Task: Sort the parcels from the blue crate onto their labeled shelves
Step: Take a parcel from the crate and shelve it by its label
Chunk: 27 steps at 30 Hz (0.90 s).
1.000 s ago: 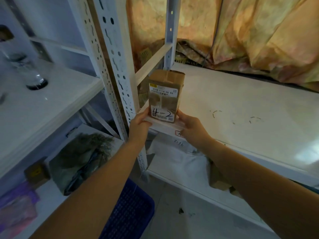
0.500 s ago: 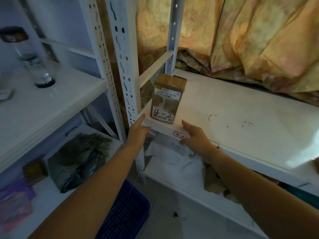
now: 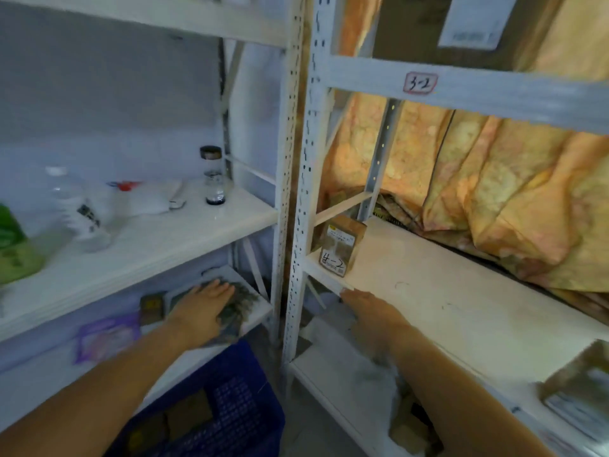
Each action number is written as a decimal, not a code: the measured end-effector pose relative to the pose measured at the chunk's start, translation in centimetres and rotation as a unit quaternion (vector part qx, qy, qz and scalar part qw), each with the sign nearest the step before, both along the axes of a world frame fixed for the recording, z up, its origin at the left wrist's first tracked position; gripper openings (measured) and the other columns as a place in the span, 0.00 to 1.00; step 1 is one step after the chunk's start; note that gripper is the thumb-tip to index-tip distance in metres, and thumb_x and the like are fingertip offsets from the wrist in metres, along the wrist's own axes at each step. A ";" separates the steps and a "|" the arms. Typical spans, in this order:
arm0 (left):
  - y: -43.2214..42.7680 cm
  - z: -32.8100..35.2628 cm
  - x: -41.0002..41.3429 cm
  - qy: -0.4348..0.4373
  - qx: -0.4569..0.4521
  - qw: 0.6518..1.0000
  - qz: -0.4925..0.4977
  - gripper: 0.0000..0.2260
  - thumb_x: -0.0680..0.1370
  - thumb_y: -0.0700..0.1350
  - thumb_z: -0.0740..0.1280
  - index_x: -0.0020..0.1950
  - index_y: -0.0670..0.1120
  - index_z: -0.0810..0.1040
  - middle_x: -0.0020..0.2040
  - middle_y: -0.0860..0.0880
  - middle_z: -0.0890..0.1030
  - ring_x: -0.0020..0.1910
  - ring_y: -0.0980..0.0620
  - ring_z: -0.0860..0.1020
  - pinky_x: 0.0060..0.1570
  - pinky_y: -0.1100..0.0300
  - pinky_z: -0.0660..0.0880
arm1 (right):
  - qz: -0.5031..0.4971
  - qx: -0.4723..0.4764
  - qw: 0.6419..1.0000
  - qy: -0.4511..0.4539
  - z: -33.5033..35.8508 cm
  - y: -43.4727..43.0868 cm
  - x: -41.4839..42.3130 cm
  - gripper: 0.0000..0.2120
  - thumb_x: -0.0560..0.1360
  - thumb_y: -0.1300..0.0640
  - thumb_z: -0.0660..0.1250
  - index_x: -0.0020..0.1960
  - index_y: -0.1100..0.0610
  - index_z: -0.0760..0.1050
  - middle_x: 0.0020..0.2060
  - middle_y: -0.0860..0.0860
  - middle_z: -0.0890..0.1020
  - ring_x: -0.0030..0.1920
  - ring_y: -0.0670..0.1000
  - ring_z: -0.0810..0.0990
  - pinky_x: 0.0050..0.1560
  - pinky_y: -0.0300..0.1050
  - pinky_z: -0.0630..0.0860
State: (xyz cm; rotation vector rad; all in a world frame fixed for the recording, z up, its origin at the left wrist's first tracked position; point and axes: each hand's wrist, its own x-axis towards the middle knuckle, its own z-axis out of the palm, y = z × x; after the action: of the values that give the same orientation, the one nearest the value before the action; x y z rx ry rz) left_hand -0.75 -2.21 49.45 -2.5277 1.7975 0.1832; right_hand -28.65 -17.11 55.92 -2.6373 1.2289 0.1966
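Straight and loose in the fingers (image 3: 220, 287) of the left hand (image 3: 201, 313), gripping nothing, spread above the dark plastic parcel (image 3: 237, 308) on the lower left shelf (image 3: 263, 313); touching it or not, impossible to tell. Likewise empty in the right hand (image 3: 375, 316): fingers (image 3: 351, 293) stretched flat, tips just at the front edge of the right-hand shelf (image 3: 428, 311), beside the upright post (image 3: 308, 192).

Up from there, near that shelf's front left corner: the cardboard parcel marked 4-2 (image 3: 341, 250), standing upright, free of both hands, apart from the orange curtain (image 3: 494, 199) behind. Looks settled, so probably time for another pick.

Down below, between the forearms: the blue crate (image 3: 244, 423), with brown parcels (image 3: 189, 413) lying in it. Reach down with one hand, grip a single parcel by its sides, turn the written label up and read it before moving. Match it against the tags on the shelf beams, such as the 3-2 tag (image 3: 420, 82) overhead. Set each parcel upright, label facing out, well back from the edge.
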 end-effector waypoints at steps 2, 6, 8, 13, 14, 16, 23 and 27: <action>3.4 4.1 -1.6 -0.003 -0.037 0.999 0.039 0.28 0.80 0.45 0.57 0.77 0.44 0.49 0.78 0.45 0.50 0.77 0.48 0.51 0.75 0.58 0.46 | 0.055 -0.043 0.997 0.009 2.6 3.0 -1.0 0.22 0.77 0.55 0.62 0.70 0.53 0.66 0.67 0.54 0.72 0.66 0.57 0.72 0.64 0.51 0.72; 10.3 11.3 -5.5 -0.001 -0.076 0.992 0.100 0.29 0.81 0.44 0.57 0.77 0.44 0.46 0.78 0.46 0.47 0.77 0.49 0.47 0.74 0.58 0.44 | 0.137 -0.100 0.985 0.015 8.0 7.8 -1.6 0.24 0.77 0.56 0.63 0.72 0.54 0.65 0.70 0.54 0.70 0.69 0.56 0.69 0.67 0.51 0.69; 13.8 14.2 -6.9 -0.013 -0.093 0.988 0.124 0.29 0.81 0.45 0.58 0.77 0.45 0.46 0.78 0.47 0.47 0.77 0.50 0.47 0.74 0.58 0.45 | 0.175 -0.106 0.979 -0.004 10.4 9.9 -0.7 0.24 0.77 0.59 0.61 0.72 0.55 0.65 0.70 0.55 0.70 0.69 0.56 0.69 0.67 0.52 0.70; 21.6 19.5 -8.1 -0.044 -0.107 0.973 0.200 0.30 0.79 0.44 0.59 0.77 0.45 0.48 0.78 0.45 0.50 0.77 0.48 0.51 0.73 0.57 0.51 | 0.249 -0.089 0.961 -0.077 14.4 15.5 2.4 0.28 0.78 0.59 0.61 0.76 0.55 0.58 0.75 0.54 0.63 0.73 0.55 0.63 0.72 0.48 0.61; 22.8 20.2 -8.0 -0.049 -0.110 0.969 0.214 0.30 0.79 0.44 0.59 0.77 0.45 0.49 0.78 0.45 0.51 0.77 0.47 0.52 0.73 0.57 0.53 | 0.261 -0.088 0.958 -0.077 14.9 16.5 3.2 0.29 0.78 0.59 0.60 0.77 0.54 0.56 0.76 0.53 0.61 0.74 0.54 0.62 0.72 0.47 0.60; 25.0 21.0 -7.7 -0.048 -0.114 0.964 0.236 0.30 0.79 0.43 0.60 0.77 0.46 0.50 0.78 0.45 0.51 0.76 0.47 0.53 0.72 0.57 0.55 | 0.282 -0.090 0.953 -0.069 15.8 18.2 4.8 0.30 0.78 0.58 0.60 0.78 0.53 0.54 0.76 0.52 0.59 0.75 0.54 0.61 0.72 0.46 0.59; 29.0 19.2 -3.4 -0.025 -0.094 0.957 0.274 0.30 0.78 0.44 0.60 0.78 0.47 0.51 0.78 0.46 0.52 0.75 0.45 0.58 0.71 0.54 0.60 | 0.306 -0.089 0.946 -0.064 15.7 21.8 11.5 0.29 0.79 0.58 0.59 0.78 0.53 0.53 0.77 0.52 0.58 0.75 0.53 0.59 0.74 0.47 0.58; 30.3 14.1 -0.5 0.010 -0.056 0.956 0.286 0.29 0.79 0.45 0.61 0.77 0.48 0.52 0.78 0.45 0.53 0.74 0.43 0.59 0.70 0.52 0.61 | 0.315 -0.049 0.947 -0.046 11.2 22.4 15.7 0.29 0.79 0.58 0.60 0.77 0.55 0.54 0.77 0.53 0.58 0.75 0.55 0.60 0.74 0.50 0.59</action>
State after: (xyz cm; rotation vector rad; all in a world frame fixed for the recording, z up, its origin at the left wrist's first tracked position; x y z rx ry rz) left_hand -1.21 28.09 63.59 -3.0677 1.0520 0.1187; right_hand -12.98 5.32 67.16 -2.9997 0.3363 0.1127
